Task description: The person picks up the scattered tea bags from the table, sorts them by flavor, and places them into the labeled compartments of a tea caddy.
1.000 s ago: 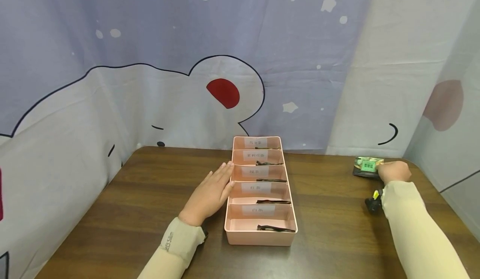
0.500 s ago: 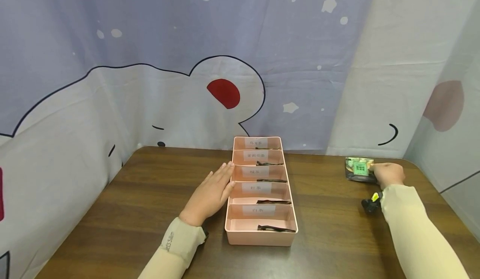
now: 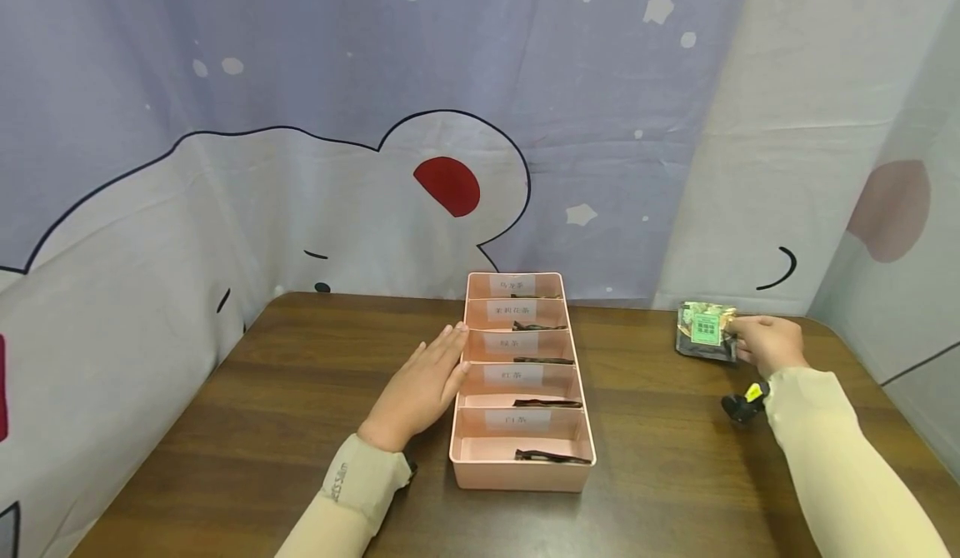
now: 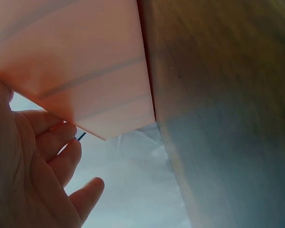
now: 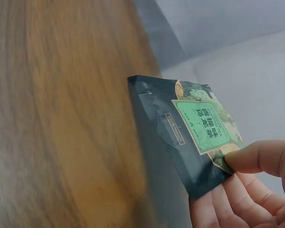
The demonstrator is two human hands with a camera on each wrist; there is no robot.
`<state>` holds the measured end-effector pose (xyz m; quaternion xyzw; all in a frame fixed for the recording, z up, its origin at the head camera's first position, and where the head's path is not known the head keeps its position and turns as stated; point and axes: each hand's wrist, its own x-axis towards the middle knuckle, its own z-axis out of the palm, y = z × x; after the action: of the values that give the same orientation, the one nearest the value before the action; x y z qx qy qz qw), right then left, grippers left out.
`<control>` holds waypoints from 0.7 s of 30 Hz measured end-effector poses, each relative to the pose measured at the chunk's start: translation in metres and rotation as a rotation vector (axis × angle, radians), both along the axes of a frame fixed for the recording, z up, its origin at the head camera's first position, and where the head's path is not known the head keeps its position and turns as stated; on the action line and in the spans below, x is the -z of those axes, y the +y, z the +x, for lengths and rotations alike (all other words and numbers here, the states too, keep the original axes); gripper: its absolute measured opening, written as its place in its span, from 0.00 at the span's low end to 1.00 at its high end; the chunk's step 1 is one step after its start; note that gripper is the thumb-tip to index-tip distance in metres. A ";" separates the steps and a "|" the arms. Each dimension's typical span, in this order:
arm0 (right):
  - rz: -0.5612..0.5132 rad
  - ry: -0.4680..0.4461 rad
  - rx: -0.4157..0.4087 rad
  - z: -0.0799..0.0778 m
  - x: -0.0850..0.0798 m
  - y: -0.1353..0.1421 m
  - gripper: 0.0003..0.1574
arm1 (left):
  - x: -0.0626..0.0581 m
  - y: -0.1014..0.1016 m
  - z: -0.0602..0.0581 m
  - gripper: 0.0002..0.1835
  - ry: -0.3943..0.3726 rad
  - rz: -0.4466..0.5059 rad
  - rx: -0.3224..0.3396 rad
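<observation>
A pink divided box [image 3: 520, 476] with labelled compartments stands mid-table, each compartment holding a thin dark packet along its right side. My left hand [image 3: 416, 387] rests with its fingertips on the box's left rim. In the left wrist view that hand [image 4: 47, 152] has its fingers extended along the pink side wall [image 4: 104, 85]. Far to the right, my right hand [image 3: 770, 345] pinches a tea sachet [image 3: 705, 333] by its right edge. Seen from the right wrist, the thumb lies on the front of the black sachet [image 5: 180, 137] with its green label, fingers behind it, above the wooden surface.
A brown wooden table [image 3: 300, 391] carries the box. Behind it and along both sides hangs a printed curtain [image 3: 337, 208], close to the table's back edge. A black wrist device [image 3: 744, 406] with a yellow mark sits under the right sleeve.
My right hand has moved a little left with the sachet, whose printed face now tilts up more toward the head view. The left hand and the box have stayed in place.
</observation>
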<state>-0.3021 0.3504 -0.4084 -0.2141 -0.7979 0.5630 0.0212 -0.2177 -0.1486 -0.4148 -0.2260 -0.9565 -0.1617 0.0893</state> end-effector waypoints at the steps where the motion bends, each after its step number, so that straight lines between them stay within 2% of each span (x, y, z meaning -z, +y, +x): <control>1: -0.015 0.009 -0.008 0.000 0.000 -0.001 0.24 | 0.000 0.000 0.000 0.31 0.003 0.003 0.002; 9: -0.118 0.068 -0.123 0.000 -0.003 -0.014 0.17 | 0.000 0.000 -0.001 0.31 -0.001 0.004 0.004; 16: -0.139 0.095 -0.164 -0.001 -0.006 -0.027 0.17 | 0.000 0.000 -0.001 0.31 -0.007 -0.001 0.000; 21: -0.177 0.168 -0.187 -0.002 -0.008 -0.034 0.15 | -0.001 0.000 -0.001 0.31 -0.010 -0.007 -0.008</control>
<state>-0.3038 0.3164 -0.4006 -0.0921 -0.7570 0.6467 0.0166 -0.2183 -0.1481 -0.4138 -0.2217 -0.9584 -0.1592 0.0841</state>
